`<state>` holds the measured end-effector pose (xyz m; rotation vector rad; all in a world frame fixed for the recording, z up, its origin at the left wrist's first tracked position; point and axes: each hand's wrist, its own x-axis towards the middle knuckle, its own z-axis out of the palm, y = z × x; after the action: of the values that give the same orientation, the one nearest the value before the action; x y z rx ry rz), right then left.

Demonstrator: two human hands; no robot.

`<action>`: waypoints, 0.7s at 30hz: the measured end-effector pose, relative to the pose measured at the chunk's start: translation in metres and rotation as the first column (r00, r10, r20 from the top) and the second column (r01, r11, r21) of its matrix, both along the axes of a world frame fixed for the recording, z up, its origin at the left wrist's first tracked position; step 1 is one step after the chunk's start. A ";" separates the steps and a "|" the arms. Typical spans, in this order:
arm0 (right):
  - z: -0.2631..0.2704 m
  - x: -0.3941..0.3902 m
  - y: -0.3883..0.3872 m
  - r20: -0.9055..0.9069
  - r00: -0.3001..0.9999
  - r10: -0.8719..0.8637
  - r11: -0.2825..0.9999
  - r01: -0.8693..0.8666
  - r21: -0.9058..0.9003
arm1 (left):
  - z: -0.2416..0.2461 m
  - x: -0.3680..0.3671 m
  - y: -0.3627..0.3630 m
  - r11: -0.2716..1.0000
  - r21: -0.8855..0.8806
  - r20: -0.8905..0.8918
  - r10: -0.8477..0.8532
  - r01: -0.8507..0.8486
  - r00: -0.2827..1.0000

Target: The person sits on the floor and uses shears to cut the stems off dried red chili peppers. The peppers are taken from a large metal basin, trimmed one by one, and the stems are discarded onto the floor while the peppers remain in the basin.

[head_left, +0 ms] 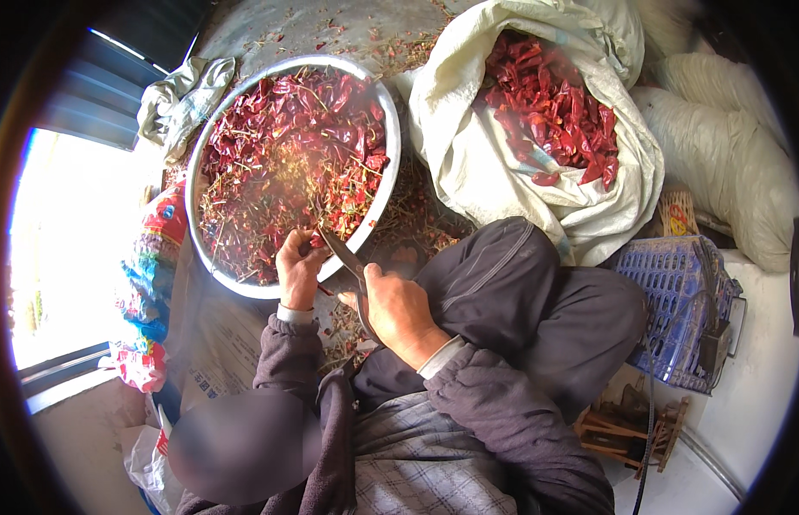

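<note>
My left hand (299, 269) is over the near rim of a wide metal basin (394, 138), pinching a small piece of dried red chili (317, 241) between thumb and fingers. In my right hand (399, 312) is a pair of dark metal scissors (348, 256), the blades reaching toward the chili piece. Whether the blades touch it I cannot tell. The basin holds a heap of dried red chilies (296, 122) mixed with stems, seeds and cut bits. To the right stands a white woven sack (451, 135), its mouth rolled down around red chilies (547, 103).
Stems and chili scraps (412, 212) litter the floor between basin and sack. Stuffed white sacks (728, 154) lean at the far right, above a blue plastic crate (663, 309) with a black cable. A wooden stool (631, 428) stands below. Colorful plastic packaging (148, 290) lines the left side.
</note>
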<state>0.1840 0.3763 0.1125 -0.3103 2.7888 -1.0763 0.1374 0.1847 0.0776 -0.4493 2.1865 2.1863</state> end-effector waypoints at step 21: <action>0.021 0.008 0.017 0.539 0.718 0.440 0.296 0.450 -0.842 | -0.008 -0.013 0.056 0.541 0.832 -0.115 -0.055 0.126 0.992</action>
<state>0.1917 0.3933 0.1337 0.0617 1.1028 -2.1999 0.1248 0.2406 0.0694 -0.1776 0.8587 2.8370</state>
